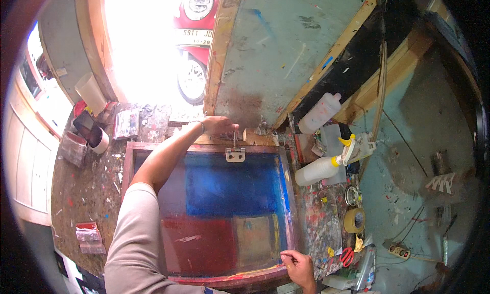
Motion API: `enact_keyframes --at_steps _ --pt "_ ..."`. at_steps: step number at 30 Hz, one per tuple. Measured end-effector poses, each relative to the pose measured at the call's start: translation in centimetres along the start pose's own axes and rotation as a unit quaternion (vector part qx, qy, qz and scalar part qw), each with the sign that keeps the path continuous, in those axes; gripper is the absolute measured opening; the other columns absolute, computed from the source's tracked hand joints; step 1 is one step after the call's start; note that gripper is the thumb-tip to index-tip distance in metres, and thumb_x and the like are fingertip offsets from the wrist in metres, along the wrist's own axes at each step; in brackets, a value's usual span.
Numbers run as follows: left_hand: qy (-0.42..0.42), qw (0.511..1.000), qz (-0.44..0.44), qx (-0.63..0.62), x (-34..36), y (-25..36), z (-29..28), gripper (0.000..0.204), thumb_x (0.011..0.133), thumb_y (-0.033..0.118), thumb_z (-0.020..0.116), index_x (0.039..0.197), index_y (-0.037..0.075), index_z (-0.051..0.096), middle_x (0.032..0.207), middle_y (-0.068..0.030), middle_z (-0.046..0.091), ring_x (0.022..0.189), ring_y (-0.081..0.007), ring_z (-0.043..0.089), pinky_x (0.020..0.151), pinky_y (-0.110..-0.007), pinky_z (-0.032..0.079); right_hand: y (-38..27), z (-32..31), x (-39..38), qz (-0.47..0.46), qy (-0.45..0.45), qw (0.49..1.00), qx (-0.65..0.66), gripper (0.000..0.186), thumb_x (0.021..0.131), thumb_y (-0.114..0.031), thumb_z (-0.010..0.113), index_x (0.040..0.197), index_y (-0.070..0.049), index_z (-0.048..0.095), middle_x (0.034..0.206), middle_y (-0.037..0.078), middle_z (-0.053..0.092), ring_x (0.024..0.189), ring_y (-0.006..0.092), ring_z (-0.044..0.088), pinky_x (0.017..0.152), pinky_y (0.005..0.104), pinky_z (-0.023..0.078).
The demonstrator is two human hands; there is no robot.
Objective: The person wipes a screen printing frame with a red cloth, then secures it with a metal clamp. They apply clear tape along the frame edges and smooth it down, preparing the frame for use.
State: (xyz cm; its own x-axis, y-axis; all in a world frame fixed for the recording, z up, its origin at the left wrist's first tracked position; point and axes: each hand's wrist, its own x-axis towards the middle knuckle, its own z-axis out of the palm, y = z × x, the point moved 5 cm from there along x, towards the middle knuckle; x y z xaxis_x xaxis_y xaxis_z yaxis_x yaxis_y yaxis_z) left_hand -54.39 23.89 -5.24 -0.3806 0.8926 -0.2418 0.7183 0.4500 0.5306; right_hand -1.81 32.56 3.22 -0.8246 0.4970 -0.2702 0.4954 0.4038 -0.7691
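**Two hands on the screen frame**

We see a big wooden frame (pixel 130 166) lying flat in the middle of the bench (pixel 81 192). Its screen (pixel 224 207) is stained blue at the far end and red and yellow at the near end.

Our left hand (pixel 218 124) reaches over to the far edge of the frame. It is curled around something by the metal clamp (pixel 235 153) there, but we cannot tell just what it grips. Our right hand (pixel 297 263) is at the near right corner of the frame. Its fingers are pinched shut on that edge.

Near the right edge of the bench lie two white bottles (pixel 319 112), one with a yellow cap. A roll of tape (pixel 353 220) and red scissors (pixel 347 255) sit closer to us. At the left edge we see a cup (pixel 91 92) and some paint-stained packs (pixel 90 238).
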Motion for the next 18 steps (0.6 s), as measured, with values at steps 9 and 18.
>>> enact_keyframes --at_steps 9,18 --pt "-0.002 0.995 -0.022 -0.101 1.4 -1.7 1.3 0.068 0.104 0.063 0.036 0.120 0.005 0.067 0.101 -0.0215 0.072 0.095 -0.0393 0.068 0.081 -0.047 0.052 -1.3 1.5 1.2 -0.033 -0.023 0.997 -0.061 0.019 0.092 -0.015 0.070 0.103 0.000 0.074 0.081 0.013 0.075 0.072 0.0173 0.073 0.066 0.0308 0.057" --pt "0.112 0.987 -0.102 -0.046 1.8 -0.9 0.8 0.073 0.093 0.065 0.057 0.092 -0.006 0.072 0.091 -0.0264 0.072 0.088 -0.0394 0.072 0.074 -0.050 0.055 -2.0 0.7 0.4 -0.065 0.006 0.995 -0.077 0.015 0.092 -0.010 0.069 0.097 0.003 0.073 0.079 0.012 0.074 0.071 0.0159 0.072 0.066 0.0295 0.055"
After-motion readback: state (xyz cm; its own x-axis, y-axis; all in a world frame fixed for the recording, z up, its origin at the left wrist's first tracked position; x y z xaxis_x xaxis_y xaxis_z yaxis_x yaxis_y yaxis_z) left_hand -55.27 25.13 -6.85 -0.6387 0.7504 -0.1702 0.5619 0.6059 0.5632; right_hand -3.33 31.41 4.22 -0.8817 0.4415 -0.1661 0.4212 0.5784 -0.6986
